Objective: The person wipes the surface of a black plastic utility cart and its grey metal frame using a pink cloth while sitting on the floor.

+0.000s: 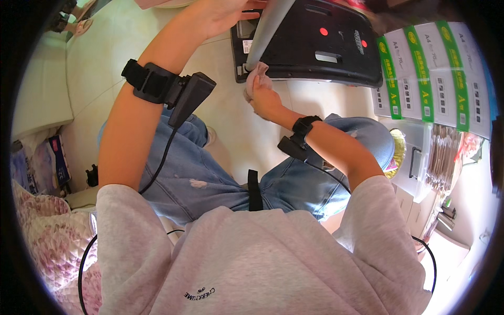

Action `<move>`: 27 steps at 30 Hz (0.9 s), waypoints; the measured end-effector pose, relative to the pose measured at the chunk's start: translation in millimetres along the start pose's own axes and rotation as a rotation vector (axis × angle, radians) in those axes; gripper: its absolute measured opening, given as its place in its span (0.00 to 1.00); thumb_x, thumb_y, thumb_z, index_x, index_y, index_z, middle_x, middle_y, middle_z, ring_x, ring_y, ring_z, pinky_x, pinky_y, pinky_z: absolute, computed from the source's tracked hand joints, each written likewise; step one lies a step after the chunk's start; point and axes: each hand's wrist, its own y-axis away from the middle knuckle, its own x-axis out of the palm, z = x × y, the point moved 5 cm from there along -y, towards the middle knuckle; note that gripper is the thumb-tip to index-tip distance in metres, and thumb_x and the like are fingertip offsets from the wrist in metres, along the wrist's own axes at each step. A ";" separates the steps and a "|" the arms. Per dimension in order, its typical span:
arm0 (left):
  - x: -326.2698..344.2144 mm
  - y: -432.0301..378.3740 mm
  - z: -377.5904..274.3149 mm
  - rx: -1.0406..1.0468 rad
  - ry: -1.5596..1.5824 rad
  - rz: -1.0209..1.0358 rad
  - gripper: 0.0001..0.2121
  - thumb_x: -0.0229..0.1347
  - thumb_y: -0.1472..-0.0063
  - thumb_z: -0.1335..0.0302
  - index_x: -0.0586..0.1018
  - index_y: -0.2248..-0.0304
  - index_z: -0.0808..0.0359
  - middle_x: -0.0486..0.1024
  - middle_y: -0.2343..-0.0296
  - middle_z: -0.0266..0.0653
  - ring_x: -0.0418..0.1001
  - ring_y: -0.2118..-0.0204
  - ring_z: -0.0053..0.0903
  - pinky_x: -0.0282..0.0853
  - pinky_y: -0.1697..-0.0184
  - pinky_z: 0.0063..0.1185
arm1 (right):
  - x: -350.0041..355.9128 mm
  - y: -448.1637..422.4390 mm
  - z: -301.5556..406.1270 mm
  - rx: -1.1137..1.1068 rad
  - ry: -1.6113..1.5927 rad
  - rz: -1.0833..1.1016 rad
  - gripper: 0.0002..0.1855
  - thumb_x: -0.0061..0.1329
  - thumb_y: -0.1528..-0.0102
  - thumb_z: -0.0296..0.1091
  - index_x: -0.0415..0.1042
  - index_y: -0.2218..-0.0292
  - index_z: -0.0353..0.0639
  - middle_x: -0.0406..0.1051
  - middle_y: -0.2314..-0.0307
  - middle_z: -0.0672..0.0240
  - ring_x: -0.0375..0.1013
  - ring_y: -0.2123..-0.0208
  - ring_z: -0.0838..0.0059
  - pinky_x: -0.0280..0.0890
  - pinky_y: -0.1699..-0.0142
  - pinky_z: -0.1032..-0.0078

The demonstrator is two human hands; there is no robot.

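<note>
My right hand (pixel 264 98) is closed on a crumpled pale pink cloth (pixel 259 76), which touches the lower end of a grey metal tube (pixel 267 33). That tube rises from the corner of a black plastic platform (pixel 299 47) with slots, red dots and a small label. My left hand (pixel 230 13) is at the top edge of the view, beside the upper part of the tube, fingers partly cut off; whether it grips the tube does not show. Both forearms carry black strapped devices with cables.
White and green paper boxes (pixel 425 75) stand right of the platform. Below them is a clear plastic drawer unit (pixel 411 157) beside a stack of brown folders (pixel 445 157). A quilted floral cover (pixel 59 240) lies at lower left. Another person's feet (pixel 82 26) show at upper left.
</note>
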 end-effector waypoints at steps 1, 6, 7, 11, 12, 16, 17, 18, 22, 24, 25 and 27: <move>-2.1 0.1 0.7 0.005 0.002 0.003 0.18 0.44 0.48 0.51 0.72 0.73 0.58 0.68 0.78 0.25 0.64 0.74 0.15 0.57 0.68 0.15 | -2.9 2.8 -4.3 -0.043 0.070 0.009 0.38 0.44 0.58 0.32 0.40 0.49 0.35 0.63 0.69 0.48 0.67 0.71 0.55 0.64 0.69 0.66; 2.2 -3.3 0.9 0.023 -0.002 0.040 0.18 0.42 0.47 0.52 0.72 0.72 0.57 0.69 0.77 0.25 0.64 0.73 0.15 0.57 0.68 0.15 | -19.9 7.1 -50.1 -0.122 0.354 -0.144 0.32 0.38 0.56 0.28 0.44 0.49 0.47 0.63 0.69 0.52 0.69 0.75 0.59 0.64 0.75 0.67; 1.9 -5.4 2.6 0.023 0.006 0.051 0.18 0.42 0.47 0.52 0.72 0.71 0.57 0.69 0.76 0.25 0.64 0.72 0.15 0.57 0.68 0.16 | -22.1 9.4 -59.5 -0.103 0.374 -0.169 0.32 0.37 0.56 0.27 0.44 0.49 0.49 0.63 0.69 0.52 0.69 0.76 0.60 0.64 0.76 0.67; 0.8 -8.1 6.7 -0.012 0.047 0.061 0.19 0.40 0.46 0.52 0.71 0.68 0.58 0.69 0.73 0.27 0.64 0.70 0.17 0.58 0.65 0.17 | -27.6 18.1 -108.2 0.095 0.389 -0.155 0.34 0.38 0.56 0.29 0.40 0.48 0.47 0.64 0.69 0.50 0.69 0.74 0.57 0.64 0.75 0.67; 3.7 -6.1 5.3 0.005 0.061 0.073 0.19 0.40 0.46 0.52 0.71 0.67 0.58 0.69 0.72 0.27 0.65 0.69 0.18 0.58 0.65 0.18 | -30.4 21.4 -122.0 0.138 0.357 -0.167 0.34 0.38 0.56 0.29 0.39 0.48 0.47 0.65 0.69 0.50 0.69 0.73 0.58 0.64 0.74 0.67; 11.4 -1.8 0.4 0.040 0.077 0.130 0.21 0.40 0.46 0.51 0.70 0.66 0.60 0.69 0.71 0.29 0.65 0.67 0.20 0.61 0.60 0.22 | -41.8 30.9 -146.4 0.287 0.206 -0.181 0.37 0.41 0.56 0.32 0.36 0.48 0.42 0.65 0.70 0.50 0.69 0.71 0.59 0.64 0.71 0.68; 13.0 -0.5 -0.8 0.049 0.075 0.141 0.21 0.40 0.46 0.51 0.70 0.66 0.60 0.69 0.71 0.30 0.65 0.66 0.21 0.61 0.60 0.22 | -44.9 31.6 -146.7 0.318 0.162 -0.175 0.38 0.41 0.56 0.32 0.36 0.48 0.40 0.65 0.69 0.49 0.69 0.71 0.59 0.64 0.70 0.67; 13.6 -2.7 0.1 0.036 0.075 0.137 0.21 0.40 0.46 0.51 0.70 0.66 0.61 0.69 0.71 0.30 0.65 0.66 0.21 0.62 0.60 0.23 | -44.8 29.9 -142.9 0.358 0.105 -0.132 0.39 0.42 0.57 0.32 0.36 0.48 0.36 0.65 0.68 0.49 0.69 0.70 0.57 0.63 0.69 0.66; 7.4 -11.6 3.0 -0.022 0.062 0.122 0.20 0.40 0.46 0.53 0.70 0.66 0.61 0.69 0.72 0.31 0.66 0.67 0.23 0.63 0.61 0.23 | -25.4 19.1 -103.8 0.231 0.050 -0.112 0.35 0.39 0.56 0.33 0.40 0.48 0.43 0.64 0.67 0.49 0.67 0.67 0.54 0.62 0.65 0.64; 4.3 -12.1 3.4 -0.032 0.051 0.101 0.19 0.41 0.46 0.54 0.71 0.67 0.62 0.69 0.72 0.31 0.66 0.68 0.23 0.63 0.62 0.23 | -25.9 17.8 -53.1 0.096 -0.007 0.051 0.33 0.40 0.56 0.33 0.44 0.49 0.43 0.64 0.67 0.49 0.66 0.66 0.55 0.61 0.63 0.65; 6.0 -11.3 2.2 -0.027 0.043 0.085 0.19 0.41 0.46 0.55 0.71 0.68 0.61 0.69 0.72 0.31 0.66 0.68 0.23 0.63 0.62 0.23 | -23.9 19.3 -31.1 0.006 -0.044 0.145 0.32 0.40 0.57 0.33 0.46 0.50 0.43 0.65 0.67 0.50 0.66 0.65 0.56 0.61 0.62 0.65; 14.6 -9.8 -5.4 0.024 0.007 0.055 0.17 0.41 0.46 0.55 0.71 0.69 0.61 0.69 0.73 0.30 0.66 0.69 0.22 0.63 0.63 0.22 | -12.8 18.1 -16.2 -0.139 -0.059 0.124 0.31 0.42 0.58 0.34 0.49 0.51 0.44 0.65 0.66 0.52 0.66 0.65 0.57 0.61 0.61 0.67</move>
